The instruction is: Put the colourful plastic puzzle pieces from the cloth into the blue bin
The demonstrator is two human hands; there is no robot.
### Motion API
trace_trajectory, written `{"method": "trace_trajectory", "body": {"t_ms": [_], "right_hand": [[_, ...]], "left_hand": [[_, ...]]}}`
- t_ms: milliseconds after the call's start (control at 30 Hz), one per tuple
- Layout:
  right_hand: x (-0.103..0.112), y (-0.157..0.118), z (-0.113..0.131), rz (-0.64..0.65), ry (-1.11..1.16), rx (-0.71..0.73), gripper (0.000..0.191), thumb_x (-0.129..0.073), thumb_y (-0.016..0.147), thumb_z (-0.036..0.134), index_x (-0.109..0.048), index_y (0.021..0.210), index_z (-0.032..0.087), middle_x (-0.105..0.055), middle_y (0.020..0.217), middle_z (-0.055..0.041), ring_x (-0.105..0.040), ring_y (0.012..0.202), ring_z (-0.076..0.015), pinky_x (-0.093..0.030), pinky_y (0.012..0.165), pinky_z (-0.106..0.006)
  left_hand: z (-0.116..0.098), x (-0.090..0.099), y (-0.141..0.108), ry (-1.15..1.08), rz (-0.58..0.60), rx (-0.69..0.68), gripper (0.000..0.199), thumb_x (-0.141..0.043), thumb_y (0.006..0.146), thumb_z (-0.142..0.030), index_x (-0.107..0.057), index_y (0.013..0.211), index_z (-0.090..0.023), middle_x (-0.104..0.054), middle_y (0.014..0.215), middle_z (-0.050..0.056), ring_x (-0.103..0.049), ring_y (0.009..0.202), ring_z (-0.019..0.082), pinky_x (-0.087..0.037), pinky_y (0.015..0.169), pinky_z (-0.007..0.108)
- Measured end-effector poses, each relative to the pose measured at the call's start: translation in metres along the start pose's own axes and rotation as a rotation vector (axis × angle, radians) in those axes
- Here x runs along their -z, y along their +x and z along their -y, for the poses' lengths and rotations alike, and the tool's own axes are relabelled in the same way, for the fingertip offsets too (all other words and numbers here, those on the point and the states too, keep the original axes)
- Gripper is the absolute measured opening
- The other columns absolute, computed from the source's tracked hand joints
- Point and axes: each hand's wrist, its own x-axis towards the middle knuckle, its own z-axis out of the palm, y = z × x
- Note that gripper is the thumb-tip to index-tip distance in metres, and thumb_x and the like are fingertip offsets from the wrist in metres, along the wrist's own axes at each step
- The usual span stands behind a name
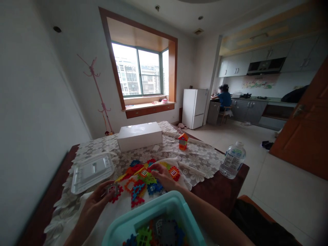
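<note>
My left hand (98, 198) grips a grey and red toothed building piece (118, 194) with a white lattice window, left of the pile. Over the pile's right part, my right hand (162, 175) has its fingers bent together; whatever lies between the fingertips is too small to make out. Beside those fingertips is an orange window piece (144, 173). Loose blue pieces (153, 188), a red triangular piece (137, 198) and a red window piece (174, 173) lie around on a white cloth. A teal bin (179, 201) with more pieces stands in front of me.
A small orange block house (182, 141) stands behind the pile, near a white box (139, 135). At left lies a clear plastic lid (92, 172). A plastic bottle (233, 160) stands by the table's right edge. Another person (224, 97) sits far off in the kitchen.
</note>
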Motion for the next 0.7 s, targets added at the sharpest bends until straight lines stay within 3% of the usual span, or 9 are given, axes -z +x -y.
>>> {"method": "trace_trajectory", "body": {"t_ms": [100,200,267,367,467,567,633,700], "right_hand": [[0.000,-0.009,0.020,0.087,0.312,-0.011,0.072,-0.089,0.076,0.096,-0.067,0.104,0.033,-0.075,0.095,-0.0044,-0.075,0.100,-0.0309,-0.064,0.083,-0.042],[0.004,-0.019,0.040,0.385,0.498,-0.007,0.080,-0.099,0.065,0.095,-0.069,0.102,0.031,-0.080,0.104,-0.0073,-0.078,0.108,-0.0336,-0.067,0.091,-0.047],[0.009,-0.022,0.049,0.606,0.496,0.042,0.074,-0.107,0.064,0.085,-0.073,0.097,0.028,-0.084,0.111,-0.0096,-0.080,0.114,-0.0343,-0.067,0.101,-0.050],[0.018,-0.021,0.057,0.905,0.321,0.094,0.060,-0.114,0.066,0.067,-0.082,0.093,0.024,-0.088,0.119,-0.0123,-0.082,0.123,-0.0354,-0.060,0.118,-0.051],[0.023,-0.018,0.060,1.039,0.175,0.081,0.060,-0.106,0.077,0.076,-0.091,0.099,0.023,-0.088,0.133,-0.0156,-0.079,0.137,-0.0377,-0.050,0.130,-0.051],[0.021,-0.016,0.049,0.899,0.152,0.104,0.073,-0.080,0.093,0.095,-0.093,0.098,0.023,-0.087,0.137,-0.0166,-0.079,0.137,-0.0376,-0.051,0.130,-0.053],[0.017,-0.013,0.030,0.651,0.078,0.172,0.074,-0.070,0.100,0.095,-0.093,0.102,0.024,-0.089,0.127,-0.0148,-0.082,0.127,-0.0352,-0.057,0.123,-0.052],[0.013,-0.008,0.005,0.411,-0.175,0.234,0.067,-0.077,0.101,0.088,-0.094,0.121,0.027,-0.089,0.135,-0.0142,-0.079,0.134,-0.0363,-0.057,0.124,-0.054]], "left_hand": [[-0.029,-0.008,-0.017,-0.099,0.139,0.055,0.080,-0.118,0.057,-0.061,-0.089,0.120,-0.021,-0.085,0.098,0.007,-0.082,0.087,0.027,-0.072,0.078,0.033],[-0.050,-0.015,-0.047,-0.021,0.432,-0.013,0.064,-0.113,0.075,-0.054,-0.090,0.124,-0.021,-0.085,0.098,0.009,-0.079,0.083,0.025,-0.069,0.075,0.032],[-0.056,-0.021,-0.068,0.105,0.601,-0.060,0.058,-0.108,0.083,-0.051,-0.090,0.132,-0.023,-0.087,0.107,0.012,-0.082,0.092,0.029,-0.071,0.081,0.035],[-0.059,-0.031,-0.088,0.304,0.656,-0.147,0.052,-0.104,0.087,-0.048,-0.091,0.133,-0.028,-0.089,0.118,0.012,-0.083,0.098,0.029,-0.073,0.088,0.038],[-0.067,-0.039,-0.090,0.419,0.648,-0.164,0.044,-0.097,0.093,-0.059,-0.092,0.121,-0.025,-0.090,0.112,0.013,-0.083,0.095,0.028,-0.071,0.085,0.034],[-0.071,-0.041,-0.074,0.357,0.597,-0.187,0.056,-0.085,0.101,-0.074,-0.089,0.111,-0.019,-0.088,0.092,0.013,-0.082,0.084,0.026,-0.068,0.076,0.030],[-0.061,-0.040,-0.055,0.307,0.515,-0.239,0.064,-0.075,0.106,-0.081,-0.088,0.105,-0.018,-0.086,0.084,0.012,-0.080,0.075,0.025,-0.067,0.070,0.031],[-0.033,-0.037,-0.033,0.301,0.347,-0.368,0.066,-0.068,0.108,-0.082,-0.089,0.105,-0.019,-0.090,0.097,0.015,-0.087,0.087,0.031,-0.073,0.075,0.037]]}}
